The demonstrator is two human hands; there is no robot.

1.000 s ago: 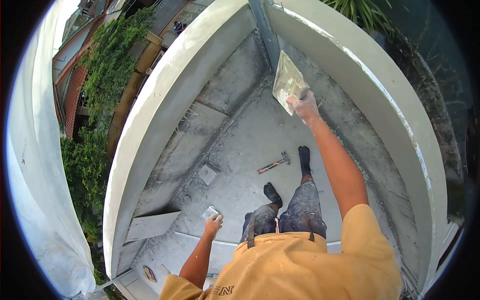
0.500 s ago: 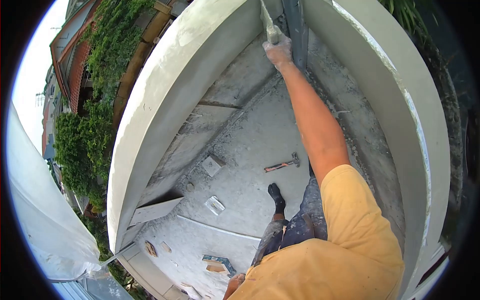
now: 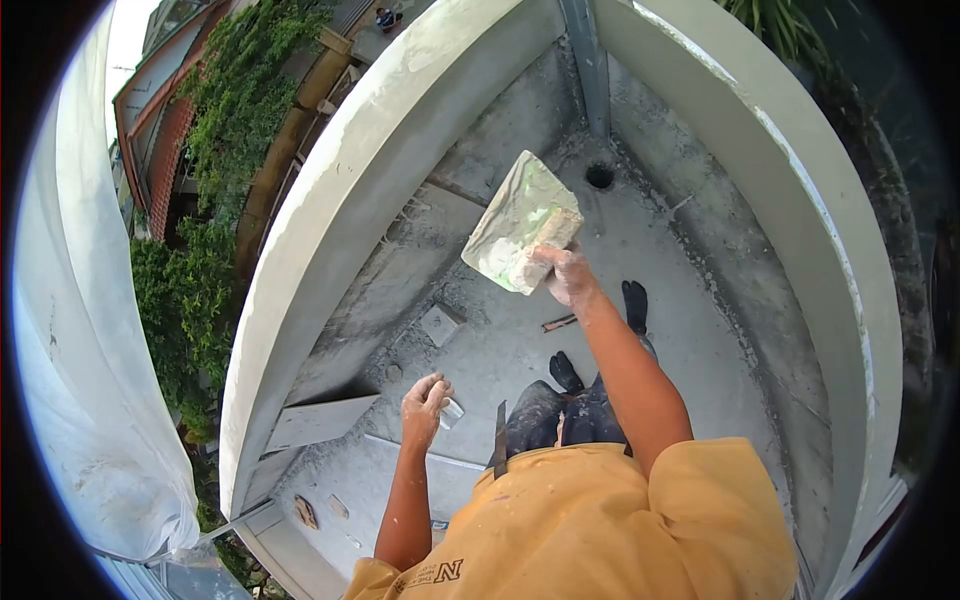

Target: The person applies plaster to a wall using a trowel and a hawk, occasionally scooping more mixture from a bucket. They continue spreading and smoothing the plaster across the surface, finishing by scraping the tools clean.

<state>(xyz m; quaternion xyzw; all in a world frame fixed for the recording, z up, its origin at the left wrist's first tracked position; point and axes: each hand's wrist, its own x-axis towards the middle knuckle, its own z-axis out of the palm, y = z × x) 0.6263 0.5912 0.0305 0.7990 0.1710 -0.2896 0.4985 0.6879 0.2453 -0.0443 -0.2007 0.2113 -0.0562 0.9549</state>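
Evidently the flat float (image 3: 510, 222), smeared with pale plaster and tinged green, is raised over the floor ahead of the person, its blocky grip turned upward. The right hand (image 3: 568, 275) is closed around the near end of that grip; the far side of the grasp is out of sight. The left hand (image 3: 427, 405) hangs lower, its fingers bunched narrowly, and whether anything small is pinched there cannot be told. A silvery piece (image 3: 452, 413) shows just beside it, partly covered by the hand.

The right forearm hides most of a tool on the floor, leaving only a stretch of its orange and dark handle (image 3: 559, 322) in view. Beside the left arm, a scrap of something blue (image 3: 439, 525) is too covered to identify. The yellow shirt (image 3: 600, 520) cuts off the legs, and black lens edges swallow the corners.

The grey floor (image 3: 520, 350) is dusty, with a squarish block (image 3: 441, 324), a slanted board (image 3: 320, 423) by the left wall and a pale strip (image 3: 425, 452). A round hole (image 3: 600, 176) lies near the metal post (image 3: 588, 70), where two curved walls (image 3: 300, 260) meet. Outside are white sheeting (image 3: 100, 350), leafy bushes (image 3: 240, 120), a reddish roof (image 3: 168, 150) and a small, distant person (image 3: 386, 18).
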